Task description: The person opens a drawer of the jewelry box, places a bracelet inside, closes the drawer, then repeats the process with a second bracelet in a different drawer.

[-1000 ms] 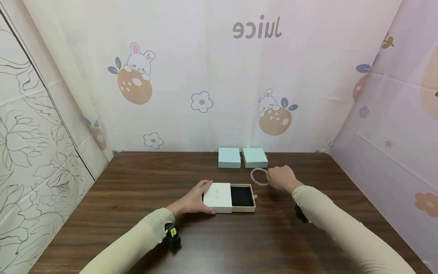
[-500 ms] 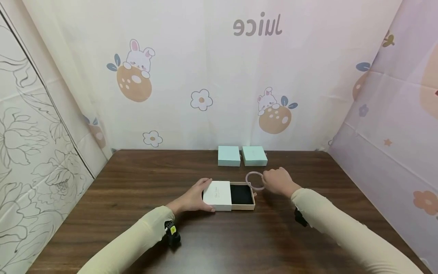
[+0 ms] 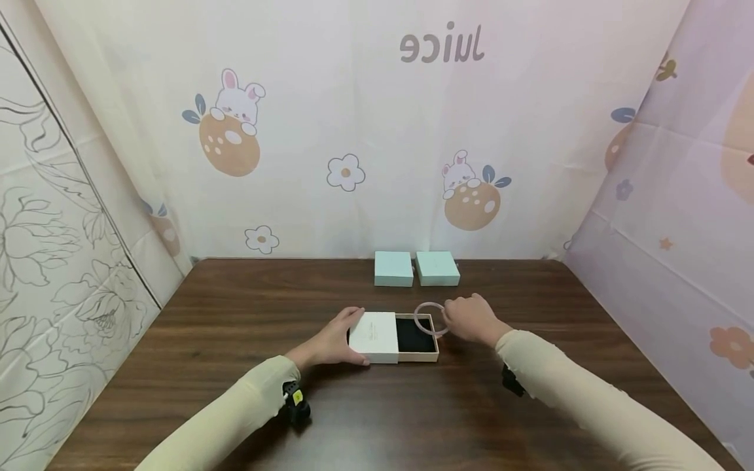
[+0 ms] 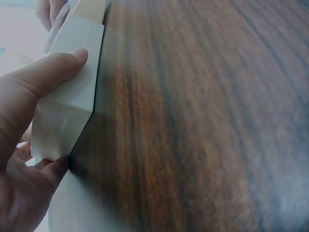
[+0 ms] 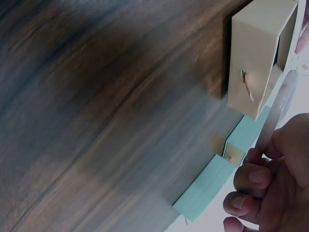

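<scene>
My left hand (image 3: 334,339) grips the left end of a white drawer-style box (image 3: 376,337), thumb on the front side and fingers round the back and end. The drawer (image 3: 418,357) is slid partway out to the right, with a black pad (image 3: 412,335) inside and a small ribbon tab on its end, seen in the right wrist view. A pale pink bangle (image 3: 419,310) is pinched at its right edge between the thumb and fingers of my right hand (image 3: 471,319). The bangle is tilted over the drawer's right part.
Two mint-green boxes, a left one (image 3: 393,269) and a right one (image 3: 438,269), stand side by side at the back of the dark wooden table (image 3: 265,294). Behind them hangs a printed curtain (image 3: 294,131). Each wrist carries a small black camera.
My right hand has brought the bangle left and toward me, from beside the drawer to over its right part. The left hand and the white box have stayed in place.
</scene>
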Motion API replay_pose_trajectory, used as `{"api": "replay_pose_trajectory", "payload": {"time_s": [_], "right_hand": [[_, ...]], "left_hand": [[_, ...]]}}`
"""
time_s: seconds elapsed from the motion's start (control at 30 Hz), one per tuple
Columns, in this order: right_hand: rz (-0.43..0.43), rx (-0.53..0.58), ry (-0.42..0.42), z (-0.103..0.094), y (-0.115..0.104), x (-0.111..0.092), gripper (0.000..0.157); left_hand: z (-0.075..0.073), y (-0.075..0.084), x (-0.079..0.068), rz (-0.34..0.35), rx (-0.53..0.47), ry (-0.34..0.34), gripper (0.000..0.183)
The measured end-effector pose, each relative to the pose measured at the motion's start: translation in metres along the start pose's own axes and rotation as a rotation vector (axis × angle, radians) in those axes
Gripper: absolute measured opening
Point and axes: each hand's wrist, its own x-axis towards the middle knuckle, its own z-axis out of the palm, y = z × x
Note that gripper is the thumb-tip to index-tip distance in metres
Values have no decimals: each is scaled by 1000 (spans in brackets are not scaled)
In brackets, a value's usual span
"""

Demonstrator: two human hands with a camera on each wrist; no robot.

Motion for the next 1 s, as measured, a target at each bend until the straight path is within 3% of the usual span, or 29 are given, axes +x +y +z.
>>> {"api": "replay_pose_trajectory", "payload": {"time_s": [0.3, 0.8, 1.0], "right_hand": [[-30, 24, 25, 2, -10, 1, 32], [-10, 39, -2, 7, -25, 4, 33], [-58, -1, 41, 6, -29, 2, 30]], "left_hand": [[-1, 0, 1, 18, -4, 13, 110], [-1, 1, -1, 9, -31, 10, 109], [0, 2, -2, 5, -30, 10, 109]]}}
